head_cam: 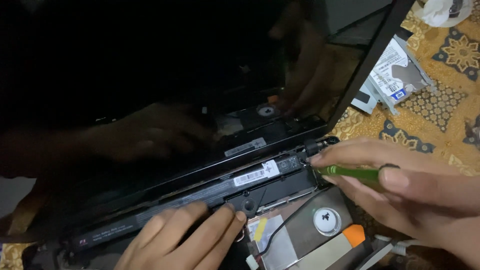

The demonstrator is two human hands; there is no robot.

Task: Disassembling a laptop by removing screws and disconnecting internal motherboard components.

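Note:
An opened black laptop (280, 187) lies on a patterned cloth, its dark screen (150, 75) tilted up and mirroring my hands. My left hand (185, 237) rests flat on the long black battery bar (190, 197) near the hinge, fingertips by a small round speaker hole. My right hand (400, 187) grips a green-handled screwdriver (350, 173), its tip at the right hinge corner (312, 150) of the base.
A silver hard drive in a metal bracket (397, 70) lies on the gold and blue cloth (450, 110) at upper right. A round coin cell (327, 221), foil shielding, an orange tab (355, 235) and a black cable sit inside the base.

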